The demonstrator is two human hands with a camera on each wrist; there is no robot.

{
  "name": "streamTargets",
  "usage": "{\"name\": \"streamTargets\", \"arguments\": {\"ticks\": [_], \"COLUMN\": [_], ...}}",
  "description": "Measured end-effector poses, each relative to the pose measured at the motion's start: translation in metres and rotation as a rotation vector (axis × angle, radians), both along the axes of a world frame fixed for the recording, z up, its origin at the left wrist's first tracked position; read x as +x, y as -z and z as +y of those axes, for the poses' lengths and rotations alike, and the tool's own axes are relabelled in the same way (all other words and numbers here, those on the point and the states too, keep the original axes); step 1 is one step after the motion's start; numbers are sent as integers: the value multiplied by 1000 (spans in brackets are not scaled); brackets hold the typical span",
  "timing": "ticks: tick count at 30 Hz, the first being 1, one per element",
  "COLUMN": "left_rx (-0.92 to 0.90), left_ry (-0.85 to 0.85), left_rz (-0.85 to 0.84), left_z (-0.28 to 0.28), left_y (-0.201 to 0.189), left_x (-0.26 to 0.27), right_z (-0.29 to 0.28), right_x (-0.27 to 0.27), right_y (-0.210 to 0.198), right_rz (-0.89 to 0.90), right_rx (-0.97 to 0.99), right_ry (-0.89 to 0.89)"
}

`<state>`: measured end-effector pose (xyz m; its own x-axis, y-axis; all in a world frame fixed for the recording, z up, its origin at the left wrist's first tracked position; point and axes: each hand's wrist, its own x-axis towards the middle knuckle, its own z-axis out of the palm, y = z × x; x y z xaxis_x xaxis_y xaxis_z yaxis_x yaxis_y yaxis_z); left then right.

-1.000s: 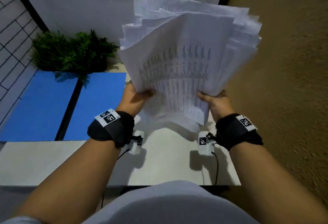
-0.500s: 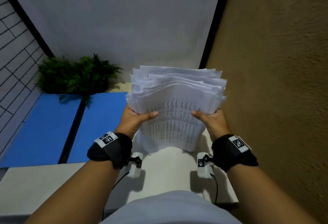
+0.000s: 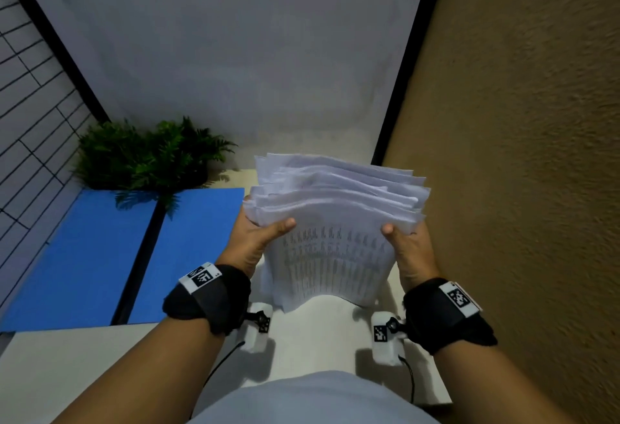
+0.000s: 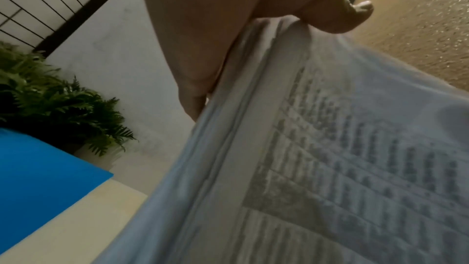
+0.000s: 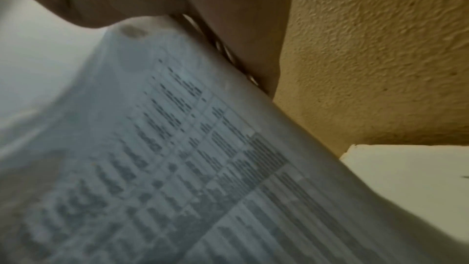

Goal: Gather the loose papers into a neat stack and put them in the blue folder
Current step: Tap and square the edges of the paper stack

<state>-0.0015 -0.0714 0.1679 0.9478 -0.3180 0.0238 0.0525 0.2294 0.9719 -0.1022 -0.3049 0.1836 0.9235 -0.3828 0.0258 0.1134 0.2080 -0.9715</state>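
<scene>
**Squaring the sheets before they go to the folder**

Lowered since the earlier frames, the papers (image 3: 335, 222) now stand with their bottom edge down at the white table (image 3: 84, 366), where a second ago they were held up high and fanned out. Whether that edge really touches the table I cannot tell, because the front sheet bows out and hides it. The left hand (image 3: 255, 242) holds the left side of the bundle with the thumb across the front sheet, and the right hand (image 3: 407, 249) holds the right side in the same way; the other fingers are behind the sheets. The top edges are still uneven, with several sheets stepped behind each other.

I judge the step in hand to be the squaring of the stack, and it is not finished. The next move probably calls for a looser hold, so the sheets can slide down level, then a tap on the table.

The blue folder (image 3: 84, 255) lies open on the table to the left of the papers, with a green plant (image 3: 144, 155) behind it. The stack must afterwards go to the left and be laid on one half.
</scene>
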Motion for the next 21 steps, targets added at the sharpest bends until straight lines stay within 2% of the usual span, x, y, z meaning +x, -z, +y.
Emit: {"name": "streamTargets", "arguments": {"ticks": [2, 5, 11, 13, 15, 19, 21], "left_rx": [5, 27, -37, -51, -57, -50, -38], "left_ry": [-30, 6, -59, -68, -88, -161, -185], "left_rz": [6, 6, 2, -7, -11, -40, -41], "left_z": [3, -3, -11, -14, -17, -17, -18], "left_y": [1, -2, -17, -22, -24, -28, -31], "left_x": [2, -1, -3, -5, -7, -6, -7], "right_z": [-1, 7, 13, 14, 17, 21, 20], "right_x": [-3, -1, 0, 0, -1, -3, -2], "right_y": [2, -2, -17, -21, -25, -30, -29], "right_rz": [14, -9, -68, -119, -176, -242, -284], "right_rx": [8, -35, -43, -86, -195, -598, -742], "right_ry": [61, 47, 183, 177, 184, 397, 432]}}
